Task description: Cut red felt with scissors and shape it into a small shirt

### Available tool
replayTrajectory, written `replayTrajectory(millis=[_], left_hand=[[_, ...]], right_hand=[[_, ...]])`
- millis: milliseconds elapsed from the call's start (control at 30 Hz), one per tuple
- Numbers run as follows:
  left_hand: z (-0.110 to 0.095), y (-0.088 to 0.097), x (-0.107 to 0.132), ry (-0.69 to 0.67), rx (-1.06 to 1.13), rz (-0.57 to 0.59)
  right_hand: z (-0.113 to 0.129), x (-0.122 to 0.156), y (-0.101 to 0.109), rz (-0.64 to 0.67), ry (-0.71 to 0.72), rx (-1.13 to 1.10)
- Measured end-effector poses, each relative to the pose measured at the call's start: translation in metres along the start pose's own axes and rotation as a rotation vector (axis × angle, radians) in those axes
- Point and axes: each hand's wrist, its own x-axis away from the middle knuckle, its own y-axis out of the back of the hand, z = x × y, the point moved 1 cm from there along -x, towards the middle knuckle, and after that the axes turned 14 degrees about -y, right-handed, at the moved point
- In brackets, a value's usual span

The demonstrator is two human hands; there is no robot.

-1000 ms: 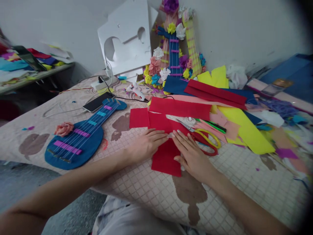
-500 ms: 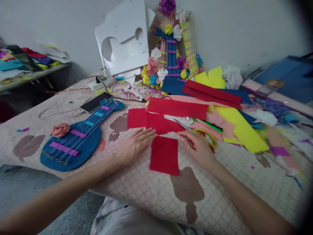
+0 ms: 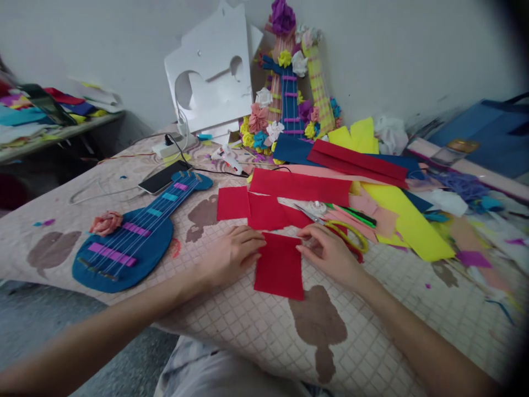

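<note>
A red crepe paper rectangle (image 3: 278, 270) lies flat on the patterned cloth in front of me. My left hand (image 3: 237, 251) has its fingertips pressed together at the paper's upper left edge; its thumb is mostly hidden. At the upper right corner, my right hand (image 3: 328, 251) pinches the edge between thumb and forefinger. Just beyond are more red pieces (image 3: 266, 212), one square (image 3: 233, 203) beside them on the left. Scissors (image 3: 346, 234) with yellow and red handles lie partly behind my right hand.
A blue toy guitar (image 3: 124, 248) with a pink flower lies left, beside a phone (image 3: 161, 177). Behind stand a glue gun (image 3: 229, 160), a power strip (image 3: 171, 144) and a white foam board (image 3: 210, 71). Yellow paper (image 3: 413, 220) and scraps spread right.
My left fingers have drawn back from the red pieces behind and curled at the rectangle's edge. My right hand has come in to the rectangle's upper right corner.
</note>
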Motion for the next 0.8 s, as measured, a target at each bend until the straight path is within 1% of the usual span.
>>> replayTrajectory(millis=[67,167,233,333,633,800], left_hand=[[-0.006,0.001,-0.002,-0.051,-0.024,0.062],[-0.012,0.003,-0.007,-0.112,-0.084,0.122],[-0.012,0.003,-0.009,-0.131,-0.114,0.158],[-0.011,0.001,-0.010,-0.132,-0.143,0.198],[-0.013,-0.003,-0.007,-0.157,-0.190,0.204],[-0.014,-0.003,-0.007,-0.145,-0.184,0.184]], right_hand=[[0.003,0.008,0.002,0.044,0.100,0.076],[0.009,0.017,0.000,0.108,0.230,0.217],[0.010,0.019,-0.003,0.122,0.273,0.288],[0.011,0.020,-0.005,0.107,0.326,0.352],[0.007,0.019,-0.003,-0.001,0.456,0.441],[0.000,0.018,-0.003,-0.010,0.465,0.458]])
